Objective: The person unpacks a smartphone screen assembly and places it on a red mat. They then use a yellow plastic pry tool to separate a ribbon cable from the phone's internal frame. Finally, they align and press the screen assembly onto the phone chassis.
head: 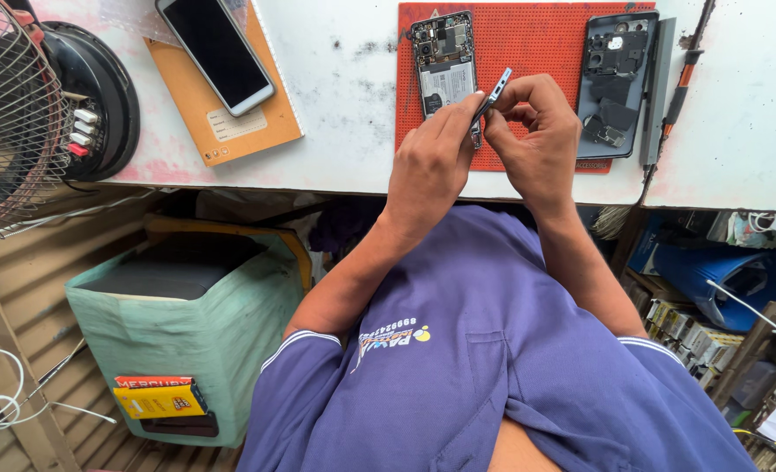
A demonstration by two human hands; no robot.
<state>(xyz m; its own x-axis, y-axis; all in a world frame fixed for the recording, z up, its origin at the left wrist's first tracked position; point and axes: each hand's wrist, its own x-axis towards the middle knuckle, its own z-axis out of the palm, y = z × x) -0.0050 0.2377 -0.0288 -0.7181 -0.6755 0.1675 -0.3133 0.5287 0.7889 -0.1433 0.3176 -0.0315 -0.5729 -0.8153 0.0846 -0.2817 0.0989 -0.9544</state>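
Red mat (528, 52) holds opened phone (445, 61), long axis 12–6, lying at 11 o'clock from hands. Left hand (427, 166) and right hand (541, 144) both pinch slim silver strip (495, 90), tilted toward 1 o'clock; left hand nearer phone.

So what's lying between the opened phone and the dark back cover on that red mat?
Only bare red mat on the surface; the hands hold a small silver tray above it, head view.
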